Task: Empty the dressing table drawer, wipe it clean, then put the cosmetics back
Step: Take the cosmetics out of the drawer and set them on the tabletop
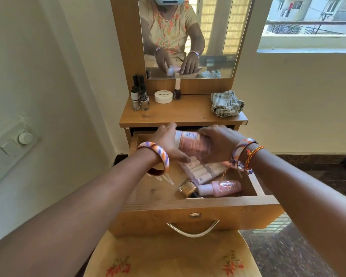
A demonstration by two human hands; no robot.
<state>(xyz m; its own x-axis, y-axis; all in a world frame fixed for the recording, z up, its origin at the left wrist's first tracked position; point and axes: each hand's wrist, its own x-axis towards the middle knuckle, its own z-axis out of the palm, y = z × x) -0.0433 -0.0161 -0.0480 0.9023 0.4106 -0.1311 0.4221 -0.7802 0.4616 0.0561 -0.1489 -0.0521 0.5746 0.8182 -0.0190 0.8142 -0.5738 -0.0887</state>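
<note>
The wooden drawer (196,208) stands pulled out under the dressing table top (184,114). Over its back half, both hands grip a pink bottle with a white cap (190,141), held on its side. My left hand (168,140) is at the cap end and my right hand (218,144) wraps the body. Beneath them lies a clear packet of small tubes (202,170). Near the drawer's front lie a gold-capped bottle (188,187) and a small pink bottle (222,187).
On the table top stand two silver nail polish bottles (139,100), a white round jar (163,96), a dark nail polish bottle (177,89) and a crumpled checked cloth (227,105). A mirror (188,37) rises behind. A wall is at the left, a window at the right.
</note>
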